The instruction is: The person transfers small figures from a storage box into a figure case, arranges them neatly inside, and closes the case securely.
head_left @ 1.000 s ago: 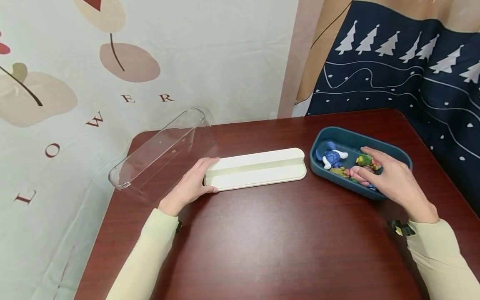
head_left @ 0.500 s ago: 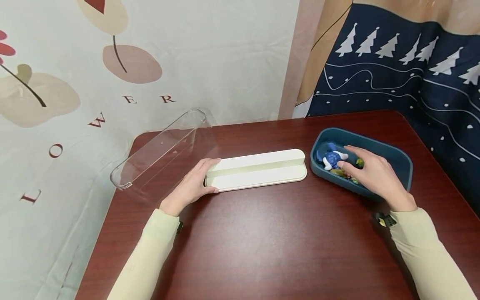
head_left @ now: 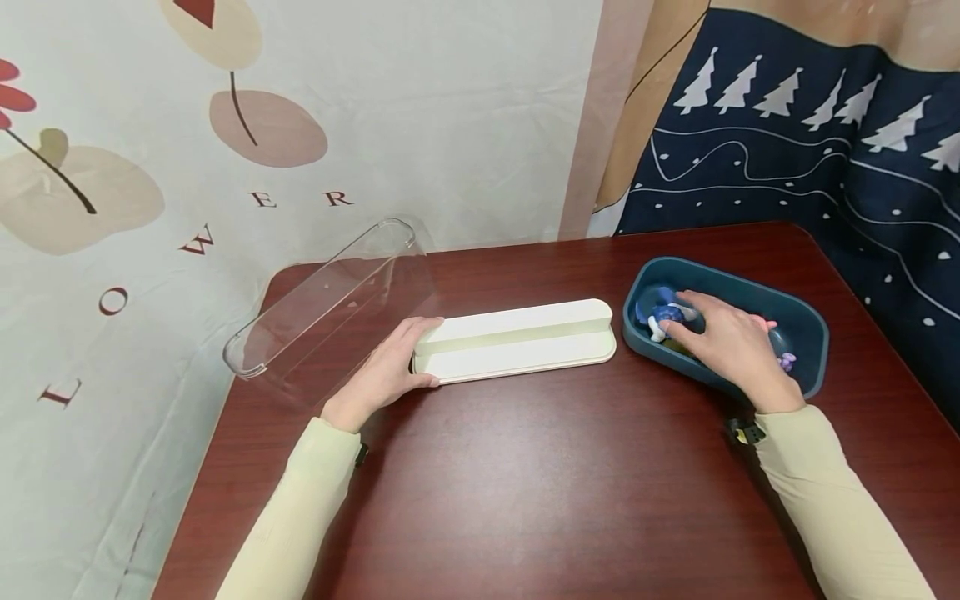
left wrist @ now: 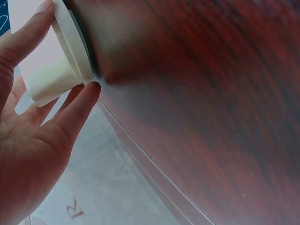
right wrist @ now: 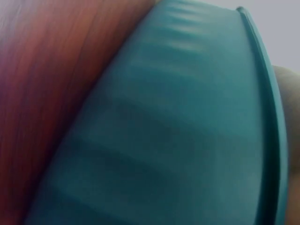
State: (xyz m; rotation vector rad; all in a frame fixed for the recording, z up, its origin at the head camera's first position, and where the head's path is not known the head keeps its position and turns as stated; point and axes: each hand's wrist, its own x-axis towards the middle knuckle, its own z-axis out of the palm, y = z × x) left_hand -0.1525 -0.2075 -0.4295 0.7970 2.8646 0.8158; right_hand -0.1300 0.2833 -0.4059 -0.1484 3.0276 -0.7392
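Observation:
In the head view my left hand (head_left: pixel 382 367) holds the left end of a long cream stepped base (head_left: pixel 517 340), thumb on the near side and fingers on the far side. The left wrist view shows the same fingers on the rounded end of that base. My right hand (head_left: pixel 727 346) reaches into a teal tub (head_left: pixel 813 333), its thumb and forefinger spread apart over a blue and white toy turtle (head_left: pixel 666 314). Pink and purple toys show behind the hand; others are hidden under it. From the right wrist, the tub's outer wall (right wrist: pixel 164 126) fills most of the picture.
A clear plastic cover (head_left: pixel 330 304) stands at the table's back left, against a printed curtain (head_left: pixel 450 125). Dark cloth with white trees (head_left: pixel 750 150) hangs beyond the tub. The brown table (head_left: pixel 510 483) extends in front of the base.
My right hand has moved left inside the tub, from the green and pink toys to the blue turtle, uncovering toys at the right. My left hand stays on the base.

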